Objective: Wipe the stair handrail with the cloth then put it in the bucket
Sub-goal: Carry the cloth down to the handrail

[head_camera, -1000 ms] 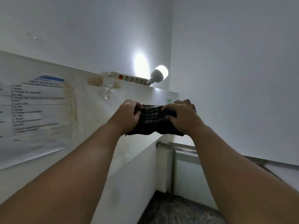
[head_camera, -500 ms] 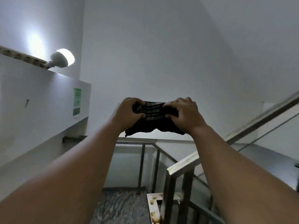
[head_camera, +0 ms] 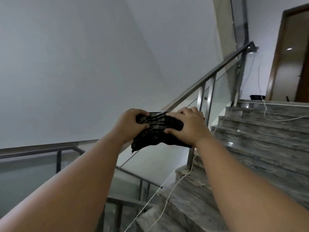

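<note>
Head view: L grip [head_camera: 132, 123] and R grip [head_camera: 189, 127] both clench dark checked cloth [head_camera: 157, 133], bunched between them mid-frame, in front of steel handrail [head_camera: 209, 75]; contact w/ rail unclear. Rail climbs far right over glass panel [head_camera: 223, 91]. Grey stone stairs [head_camera: 254, 148] at right, white cord [head_camera: 167, 198] trailing down them. Black container [head_camera: 256, 97] on far landing, near brown door [head_camera: 292, 56].

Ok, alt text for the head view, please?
The left hand and right hand grip a dark checked cloth in front of a metal stair handrail. Grey stone stairs climb on the right toward a wooden door.
</note>
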